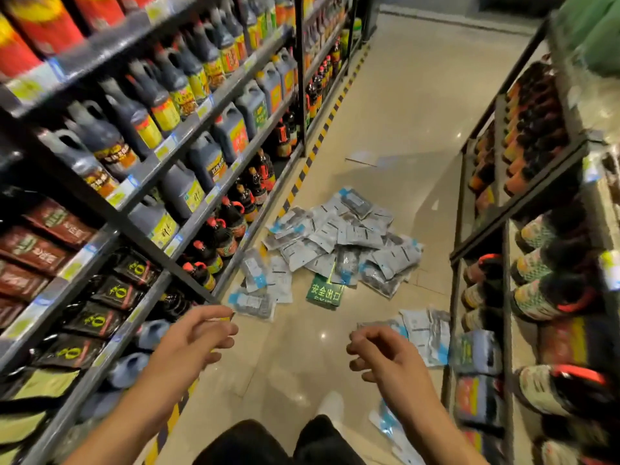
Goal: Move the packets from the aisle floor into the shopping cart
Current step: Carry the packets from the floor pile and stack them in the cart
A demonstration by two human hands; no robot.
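A heap of several white-and-blue packets (342, 243) lies on the beige aisle floor ahead of me. A few more packets (426, 330) lie to the right by the shelf foot, and one packet (385, 421) sits near my right leg. My left hand (194, 340) and my right hand (379, 354) hover in front of me with loosely curled fingers, holding nothing. Both are well short of the heap. No shopping cart is in view.
Shelves of dark sauce jugs and bottles (188, 135) line the left side, with yellow-black tape (315, 152) along their base. Another shelf of jars (536, 263) stands on the right. A green exit sign (323, 292) is on the floor by the heap.
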